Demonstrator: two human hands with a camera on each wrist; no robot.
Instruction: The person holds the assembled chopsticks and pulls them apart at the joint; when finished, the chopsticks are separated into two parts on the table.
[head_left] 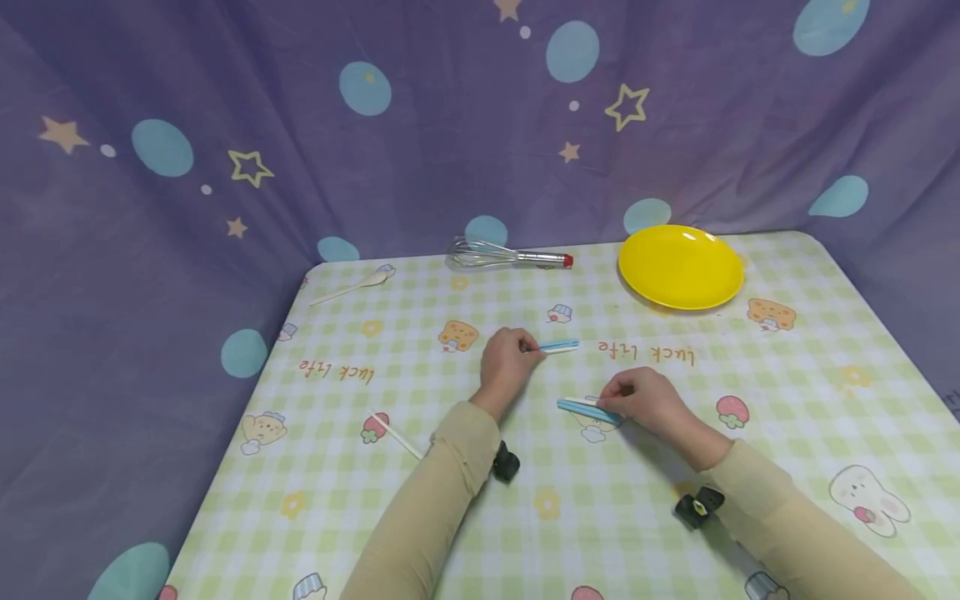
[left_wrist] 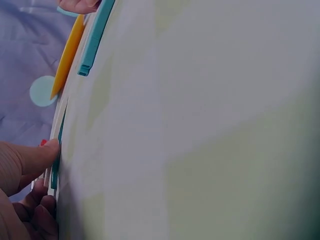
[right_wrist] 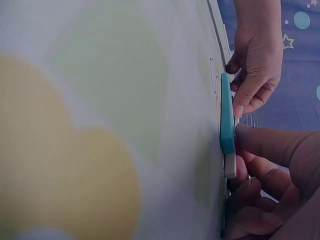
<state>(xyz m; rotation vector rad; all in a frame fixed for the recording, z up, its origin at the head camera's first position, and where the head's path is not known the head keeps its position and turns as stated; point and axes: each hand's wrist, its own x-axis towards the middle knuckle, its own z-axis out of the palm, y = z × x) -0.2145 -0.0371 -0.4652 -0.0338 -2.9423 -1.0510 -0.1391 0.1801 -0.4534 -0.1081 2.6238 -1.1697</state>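
My left hand point(head_left: 510, 362) pinches the left end of a slim blue-and-white bag clip point(head_left: 560, 345). In the left wrist view, its white strip and teal strip point(left_wrist: 55, 172) lie side by side between thumb and fingers. Nearer to me and to the right, my right hand point(head_left: 648, 404) pinches a second blue-and-white bag clip point(head_left: 588, 410) close over the tablecloth. A thick teal bar point(right_wrist: 227, 112) of this one shows in the right wrist view, with a pale end point(right_wrist: 230, 166) beside the fingers. The two clips are apart, both roughly level.
A yellow plate point(head_left: 681, 268) sits at the back right, with a whisk point(head_left: 510, 255) to its left. At the back left lies a pale spoon point(head_left: 351, 287). A thin white stick point(head_left: 395, 434) is partly hidden by the left sleeve. Green checked cloth point(head_left: 495, 533) covers the table.
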